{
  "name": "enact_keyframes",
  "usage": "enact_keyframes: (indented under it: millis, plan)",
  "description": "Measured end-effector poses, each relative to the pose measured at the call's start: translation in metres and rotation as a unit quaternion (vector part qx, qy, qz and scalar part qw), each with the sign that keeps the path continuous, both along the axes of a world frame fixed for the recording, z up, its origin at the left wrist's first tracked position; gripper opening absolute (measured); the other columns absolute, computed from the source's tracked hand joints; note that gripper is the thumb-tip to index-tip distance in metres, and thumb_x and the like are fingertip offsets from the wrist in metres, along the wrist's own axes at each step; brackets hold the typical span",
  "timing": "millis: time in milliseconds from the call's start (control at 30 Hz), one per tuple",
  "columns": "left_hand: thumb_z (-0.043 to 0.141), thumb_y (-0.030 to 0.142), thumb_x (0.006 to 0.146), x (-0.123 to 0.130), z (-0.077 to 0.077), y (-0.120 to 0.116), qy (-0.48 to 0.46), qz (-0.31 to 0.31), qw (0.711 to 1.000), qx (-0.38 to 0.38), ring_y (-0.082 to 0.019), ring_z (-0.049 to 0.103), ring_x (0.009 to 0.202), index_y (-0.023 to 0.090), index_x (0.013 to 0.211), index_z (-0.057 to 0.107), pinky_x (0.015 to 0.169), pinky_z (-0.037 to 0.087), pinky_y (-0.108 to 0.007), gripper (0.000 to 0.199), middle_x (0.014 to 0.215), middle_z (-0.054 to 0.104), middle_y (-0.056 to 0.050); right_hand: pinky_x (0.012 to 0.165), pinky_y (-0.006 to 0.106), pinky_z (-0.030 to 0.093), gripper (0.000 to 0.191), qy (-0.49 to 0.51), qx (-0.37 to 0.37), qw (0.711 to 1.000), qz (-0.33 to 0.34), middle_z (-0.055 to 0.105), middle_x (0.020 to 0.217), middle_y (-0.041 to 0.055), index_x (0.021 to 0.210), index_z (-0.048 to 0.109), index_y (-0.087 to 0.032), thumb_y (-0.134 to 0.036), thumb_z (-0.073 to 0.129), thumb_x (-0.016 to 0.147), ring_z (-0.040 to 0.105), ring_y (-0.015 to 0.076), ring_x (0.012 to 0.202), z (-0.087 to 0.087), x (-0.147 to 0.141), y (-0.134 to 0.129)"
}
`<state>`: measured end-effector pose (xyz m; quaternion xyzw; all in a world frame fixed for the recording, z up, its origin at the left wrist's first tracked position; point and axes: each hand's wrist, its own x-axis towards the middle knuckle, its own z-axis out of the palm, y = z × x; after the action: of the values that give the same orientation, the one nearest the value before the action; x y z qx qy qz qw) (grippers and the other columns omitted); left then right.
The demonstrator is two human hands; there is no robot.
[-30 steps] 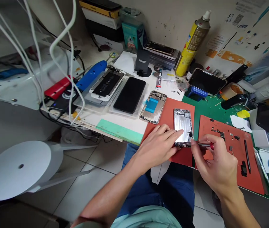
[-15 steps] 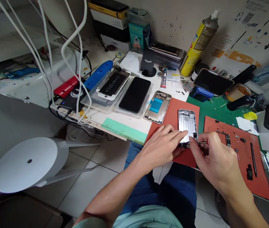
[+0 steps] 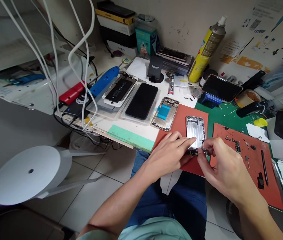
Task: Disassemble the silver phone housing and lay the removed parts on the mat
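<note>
A silver phone housing (image 3: 195, 128), its inside bare, lies on an orange-red mat (image 3: 176, 125). My left hand (image 3: 168, 151) grips its lower left edge, the index finger laid across the metal and the thumb low beside it. At the lower right corner of the housing, my right hand (image 3: 221, 163) is closed in a pinch. Between those fingertips is something small and thin, mostly hidden, so its kind is unclear. Small dark parts show along the housing's bottom end. Left of it lies another phone housing (image 3: 165, 114) with a blue strip (image 3: 163, 112).
A second orange-red mat (image 3: 251, 166) on the right carries small parts and a black stick tool (image 3: 264, 166). Further left are a black phone (image 3: 141, 101) and a white-framed screen (image 3: 120, 89). A yellow spray can (image 3: 206, 50) stands behind. White cables (image 3: 85, 66) hang at left.
The fingers of my right hand have shifted slightly at the housing's lower right corner. My left hand stays on the housing. The whole view has tilted a little.
</note>
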<state>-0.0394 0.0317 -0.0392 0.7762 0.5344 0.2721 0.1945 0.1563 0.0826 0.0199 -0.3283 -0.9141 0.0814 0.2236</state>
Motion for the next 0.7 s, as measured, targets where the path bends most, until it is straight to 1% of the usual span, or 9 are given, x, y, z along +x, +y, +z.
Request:
enact_keyframes:
  millis: [100, 233, 333, 467, 600, 700]
  plan:
    - [0.063, 0.025, 0.105, 0.0, -0.0001, 0.0003, -0.002, 0.003, 1.0, 0.0, -0.028, 0.056, 0.117, 0.022, 0.158, 0.047, 0.103, 0.049, -0.047, 0.056, 0.134, 0.073, -0.009, 0.051, 0.026, 0.041, 0.012, 0.01, -0.004, 1.0, -0.024, 0.062, 0.077, -0.0028, 0.101, 0.051, -0.025, -0.028, 0.061, 0.106, 0.059, 0.0132, 0.056, 0.0007, 0.0012, -0.0001]
    - [0.062, 0.027, 0.106, 0.0003, -0.0016, 0.0005, -0.004, 0.002, 1.0, 0.007, -0.028, 0.057, 0.117, 0.021, 0.158, 0.046, 0.103, 0.048, -0.047, 0.054, 0.132, 0.074, -0.009, 0.051, 0.025, 0.045, 0.008, 0.017, -0.033, 0.999, -0.007, 0.064, 0.082, -0.0012, 0.103, 0.052, -0.024, -0.026, 0.06, 0.105, 0.06, 0.0126, 0.056, 0.0003, 0.002, -0.0002]
    - [0.063, 0.028, 0.106, 0.0005, -0.0021, 0.0005, 0.002, 0.004, 1.0, 0.01, -0.028, 0.056, 0.117, 0.019, 0.157, 0.047, 0.103, 0.048, -0.046, 0.054, 0.134, 0.074, -0.009, 0.051, 0.024, 0.045, 0.013, 0.034, -0.018, 0.999, -0.028, 0.065, 0.08, -0.0024, 0.102, 0.051, -0.024, -0.028, 0.063, 0.106, 0.063, 0.0127, 0.057, -0.0006, 0.0018, 0.0004]
    - [0.063, 0.028, 0.106, 0.0006, -0.0019, 0.0005, 0.006, 0.003, 1.0, 0.009, -0.028, 0.057, 0.116, 0.019, 0.157, 0.047, 0.103, 0.048, -0.046, 0.054, 0.13, 0.075, -0.009, 0.055, 0.023, 0.049, 0.01, 0.029, -0.029, 0.999, -0.009, 0.066, 0.084, -0.0018, 0.104, 0.052, -0.024, -0.024, 0.062, 0.105, 0.065, 0.0121, 0.061, -0.0011, 0.0018, 0.001]
    - [0.062, 0.027, 0.106, 0.0006, -0.0024, 0.0004, -0.002, 0.008, 1.0, 0.008, -0.028, 0.057, 0.118, 0.021, 0.157, 0.047, 0.104, 0.048, -0.047, 0.054, 0.133, 0.074, -0.01, 0.051, 0.024, 0.045, 0.014, 0.03, -0.008, 0.999, -0.029, 0.065, 0.079, -0.0032, 0.103, 0.052, -0.024, -0.027, 0.065, 0.106, 0.062, 0.012, 0.057, -0.0027, 0.0024, 0.0005]
    - [0.064, 0.024, 0.104, 0.0003, -0.0025, 0.0002, -0.005, 0.005, 1.0, 0.004, -0.028, 0.056, 0.118, 0.022, 0.158, 0.046, 0.103, 0.048, -0.048, 0.057, 0.132, 0.074, -0.009, 0.053, 0.023, 0.047, 0.01, 0.023, -0.008, 1.0, -0.007, 0.066, 0.084, -0.0019, 0.105, 0.052, -0.024, -0.023, 0.062, 0.106, 0.063, 0.0117, 0.059, -0.0044, 0.0032, -0.0002]
